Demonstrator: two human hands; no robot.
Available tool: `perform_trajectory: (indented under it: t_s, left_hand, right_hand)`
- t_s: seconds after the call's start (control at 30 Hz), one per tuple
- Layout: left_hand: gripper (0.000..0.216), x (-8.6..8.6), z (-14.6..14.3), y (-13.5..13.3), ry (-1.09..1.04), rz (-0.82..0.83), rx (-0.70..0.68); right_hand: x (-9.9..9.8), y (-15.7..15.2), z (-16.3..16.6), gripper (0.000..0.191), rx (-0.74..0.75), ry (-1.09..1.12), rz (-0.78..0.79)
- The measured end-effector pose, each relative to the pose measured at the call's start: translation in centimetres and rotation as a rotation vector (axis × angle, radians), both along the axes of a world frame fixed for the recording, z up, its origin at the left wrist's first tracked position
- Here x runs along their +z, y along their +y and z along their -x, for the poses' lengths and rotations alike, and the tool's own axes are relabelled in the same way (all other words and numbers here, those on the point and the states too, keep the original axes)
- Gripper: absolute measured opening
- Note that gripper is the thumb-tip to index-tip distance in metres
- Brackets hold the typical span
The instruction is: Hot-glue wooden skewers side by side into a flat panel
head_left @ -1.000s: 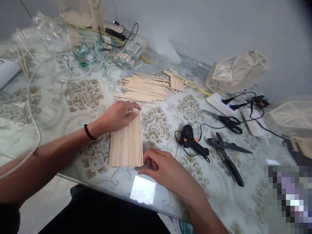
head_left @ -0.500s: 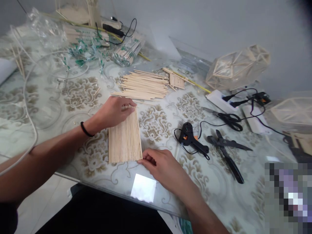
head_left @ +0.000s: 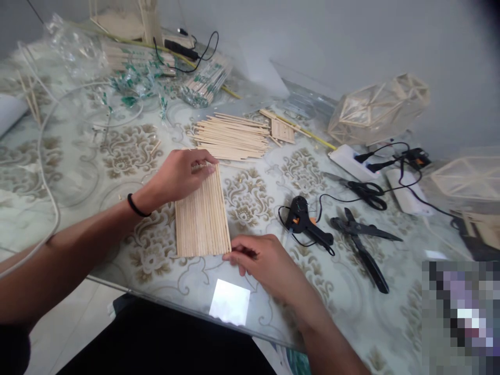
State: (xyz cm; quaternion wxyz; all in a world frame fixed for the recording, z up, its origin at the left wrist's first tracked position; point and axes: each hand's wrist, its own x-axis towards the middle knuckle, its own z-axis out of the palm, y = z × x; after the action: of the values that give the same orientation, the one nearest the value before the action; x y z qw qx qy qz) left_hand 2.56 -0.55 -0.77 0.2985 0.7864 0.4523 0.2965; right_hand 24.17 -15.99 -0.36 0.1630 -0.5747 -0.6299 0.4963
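1. A panel of thin wooden sticks lies on the table, close to the near edge.
2. The person's left hand spans the panel's far end, thumb and fingers narrowly apart at its far right corner; whether they clasp a stick cannot be told.
3. The right hand has thumb and forefinger close together at the panel's near right corner; whether they pinch it cannot be told.
4. Loose sticks lie in a heap beyond the panel, toward the table's far edge, with a bagged bundle farther back.
5. Right of the panel lie a black glue gun, cutters and scissors.
6. Nearer the far edge are a power strip and a stick frame.
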Motion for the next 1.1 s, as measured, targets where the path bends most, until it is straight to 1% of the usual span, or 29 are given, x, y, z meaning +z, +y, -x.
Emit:
perform_trajectory:
  t_s: [0.1, 0.23, 0.37, 0.57, 0.63, 0.73, 0.97, 1.1]
  left_hand:
    - [0.031, 0.1, 0.1, 0.1, -0.040, 0.002, 0.041]
    - [0.031, 0.5, 0.3, 0.3, -0.068, -0.019, 0.094]
    - [0.031, 0.5, 0.5, 0.4, -0.063, -0.018, 0.092]
    - [0.030, 0.1, 0.7, 0.7, -0.076, 0.033, 0.049]
    - [0.029, 0.1, 0.8, 0.9, -0.098, 0.083, 0.033]
    - [0.027, 0.2, 1.1, 1.3, -0.194, 0.216, 0.015]
    - [0.031, 0.9, 1.2, 1.4, -0.436, 0.501, 0.109]
    - [0.031, 0.3, 1.2, 1.6, -0.519, 0.633, 0.107]
  right_hand:
    - [0.0, 0.0, -0.3, 0.019, -0.077, 0.146, 0.092]
    - [0.2, 0.2, -0.5, 0.023, -0.102, 0.283, 0.119]
    - [0.4, 0.4, -0.3, 0.023, -0.130, 0.299, 0.119]
    - [0.3, 0.6, -0.1, 0.028, -0.137, 0.320, 0.202]
    - [0.3, 0.5, -0.4, 0.030, -0.130, 0.318, 0.215]
    - [0.3, 0.6, -0.9, 0.033, -0.108, 0.315, 0.222]
    - [1.1, 1.1, -2.0, 0.035, -0.142, 0.310, 0.198]
    - [0.7, 1.1, -2.1, 0.032, -0.170, 0.309, 0.190]
